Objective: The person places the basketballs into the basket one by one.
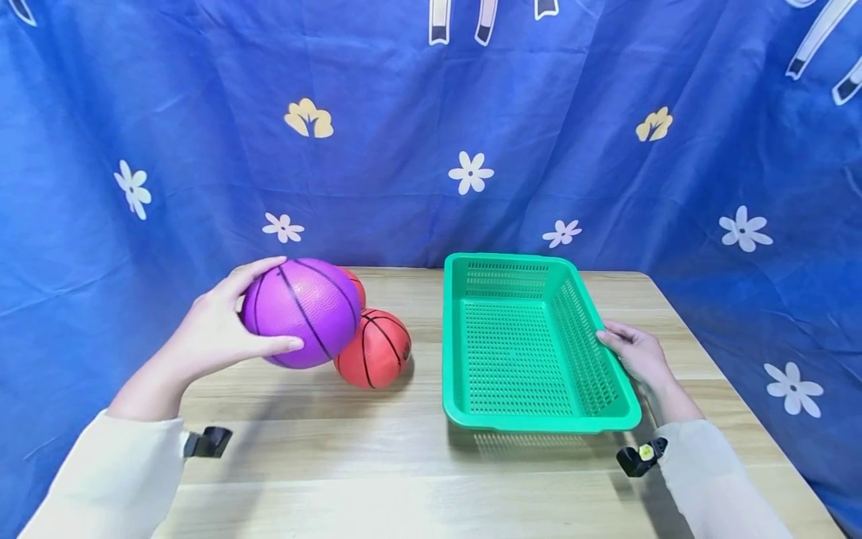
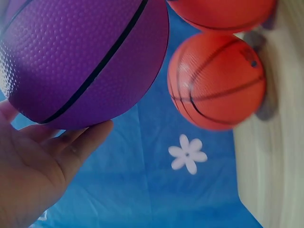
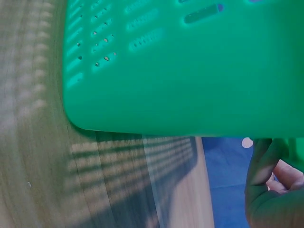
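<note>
A purple basketball (image 1: 303, 314) is in my left hand (image 1: 209, 329), thumb on the near side and fingers over the far side. In the left wrist view the purple ball fills the upper left, and my fingers curve under its edge. Two orange-red basketballs sit just right of it: the nearer orange ball (image 1: 374, 350) shows well, while the farther orange ball (image 1: 355, 286) is mostly hidden behind the purple one. My right hand (image 1: 636, 355) grips the right rim of a green perforated basket (image 1: 454, 352), whose inside shows no ball. The right wrist view shows its outer wall (image 3: 190, 95) close up.
A light wooden table (image 1: 323, 479) lies beneath everything. Behind it hangs a blue curtain (image 1: 390, 187) with white flowers, which also runs along the right side. A dark wrist camera (image 1: 209, 442) sits at my left cuff, another camera (image 1: 640, 457) at my right.
</note>
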`<control>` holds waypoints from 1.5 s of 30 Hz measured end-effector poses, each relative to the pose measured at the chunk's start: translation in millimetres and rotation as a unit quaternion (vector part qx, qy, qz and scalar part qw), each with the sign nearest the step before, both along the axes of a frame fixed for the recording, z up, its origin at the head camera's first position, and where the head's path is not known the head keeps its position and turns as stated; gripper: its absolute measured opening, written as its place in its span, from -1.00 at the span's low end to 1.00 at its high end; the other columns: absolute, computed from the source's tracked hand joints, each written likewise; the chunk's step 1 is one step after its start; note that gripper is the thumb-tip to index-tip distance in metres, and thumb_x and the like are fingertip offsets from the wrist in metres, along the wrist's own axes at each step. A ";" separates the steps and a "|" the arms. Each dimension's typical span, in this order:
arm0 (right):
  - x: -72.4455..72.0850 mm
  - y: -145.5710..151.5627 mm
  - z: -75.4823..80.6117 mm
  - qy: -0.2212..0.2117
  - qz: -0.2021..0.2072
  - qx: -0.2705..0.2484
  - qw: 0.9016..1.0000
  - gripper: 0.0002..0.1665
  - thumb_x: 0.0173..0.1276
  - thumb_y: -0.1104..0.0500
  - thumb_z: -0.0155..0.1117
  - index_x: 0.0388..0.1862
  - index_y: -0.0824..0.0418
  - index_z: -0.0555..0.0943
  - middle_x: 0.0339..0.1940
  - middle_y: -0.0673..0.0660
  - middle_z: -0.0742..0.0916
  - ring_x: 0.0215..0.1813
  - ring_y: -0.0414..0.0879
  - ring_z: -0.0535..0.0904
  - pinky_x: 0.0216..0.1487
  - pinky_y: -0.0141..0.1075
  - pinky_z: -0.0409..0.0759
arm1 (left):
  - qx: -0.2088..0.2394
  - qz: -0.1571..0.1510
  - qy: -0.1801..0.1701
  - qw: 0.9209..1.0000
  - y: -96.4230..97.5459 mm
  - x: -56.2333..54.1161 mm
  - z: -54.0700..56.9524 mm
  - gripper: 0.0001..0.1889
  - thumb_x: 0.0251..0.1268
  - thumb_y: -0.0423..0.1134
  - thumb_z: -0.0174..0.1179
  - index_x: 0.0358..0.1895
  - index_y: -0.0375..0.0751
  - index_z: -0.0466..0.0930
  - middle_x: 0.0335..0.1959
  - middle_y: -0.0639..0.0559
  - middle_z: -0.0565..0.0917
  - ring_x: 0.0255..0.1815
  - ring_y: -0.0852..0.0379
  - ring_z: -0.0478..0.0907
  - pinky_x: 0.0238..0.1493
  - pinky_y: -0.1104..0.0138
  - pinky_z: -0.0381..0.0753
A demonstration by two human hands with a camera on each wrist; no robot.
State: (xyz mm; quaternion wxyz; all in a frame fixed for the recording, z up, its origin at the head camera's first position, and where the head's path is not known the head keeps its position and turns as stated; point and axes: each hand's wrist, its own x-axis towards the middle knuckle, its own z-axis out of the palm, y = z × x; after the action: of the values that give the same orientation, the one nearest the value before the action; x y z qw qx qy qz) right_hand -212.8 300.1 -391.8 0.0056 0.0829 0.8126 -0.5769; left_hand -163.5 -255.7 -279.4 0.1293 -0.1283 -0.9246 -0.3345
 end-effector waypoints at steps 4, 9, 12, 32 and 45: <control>0.1 0.2 -0.3 0.004 0.001 0.013 1.000 -0.25 0.35 -0.08 0.24 0.37 0.32 0.35 0.04 0.07 0.63 -0.32 -0.30 0.62 -0.27 -0.35 0.62 | -0.001 -0.011 -0.001 1.000 18.8 -19.8 7.6 0.07 -0.33 0.04 0.60 0.42 0.10 0.23 0.23 -0.25 0.39 0.08 -0.32 0.41 -0.13 -0.24 0.50; -1.0 1.1 -0.6 0.006 0.002 0.018 1.000 -0.25 0.35 -0.08 0.24 0.37 0.31 0.35 -0.02 -0.04 0.65 -0.31 -0.31 0.61 -0.26 -0.36 0.61 | 0.030 -0.034 -0.017 0.999 44.0 -43.1 11.5 0.05 -0.31 0.03 0.60 0.40 0.10 0.23 0.26 -0.15 0.37 0.10 -0.23 0.44 -0.06 -0.16 0.52; -1.5 1.7 -1.1 0.007 0.002 0.019 1.000 -0.26 0.36 -0.07 0.23 0.37 0.31 0.35 0.00 -0.02 0.65 -0.30 -0.32 0.61 -0.26 -0.36 0.61 | 0.035 -0.035 -0.024 0.998 57.5 -56.6 11.1 0.04 -0.30 0.07 0.58 0.40 0.12 0.23 0.25 -0.12 0.38 0.11 -0.20 0.44 -0.05 -0.14 0.52; -5.3 2.2 -5.1 0.016 -0.001 0.013 1.000 -0.27 0.35 -0.06 0.25 0.35 0.33 0.37 0.16 0.24 0.59 -0.31 -0.31 0.62 -0.25 -0.35 0.63 | 0.083 -0.068 -0.056 0.993 139.0 -121.6 14.2 0.02 -0.28 0.12 0.55 0.40 0.09 0.23 0.21 -0.11 0.43 0.14 -0.12 0.41 -0.02 -0.04 0.54; -6.9 2.3 -6.4 0.022 -0.003 -0.009 1.000 -0.28 0.35 -0.03 0.26 0.35 0.34 0.36 0.18 0.27 0.57 -0.31 -0.31 0.63 -0.25 -0.36 0.63 | 0.116 -0.075 -0.079 0.987 207.6 -146.2 -1.0 0.03 -0.32 0.18 0.53 0.38 0.12 0.24 0.19 -0.02 0.45 0.12 -0.03 0.41 -0.05 0.09 0.57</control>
State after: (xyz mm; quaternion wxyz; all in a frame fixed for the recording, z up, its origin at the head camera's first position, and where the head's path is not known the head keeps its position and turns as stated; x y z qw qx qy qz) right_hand -219.7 302.4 -398.2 -0.0131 0.0722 0.8068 -0.5863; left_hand -309.7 -48.1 -280.3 0.0446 -0.1550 -0.8745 -0.4574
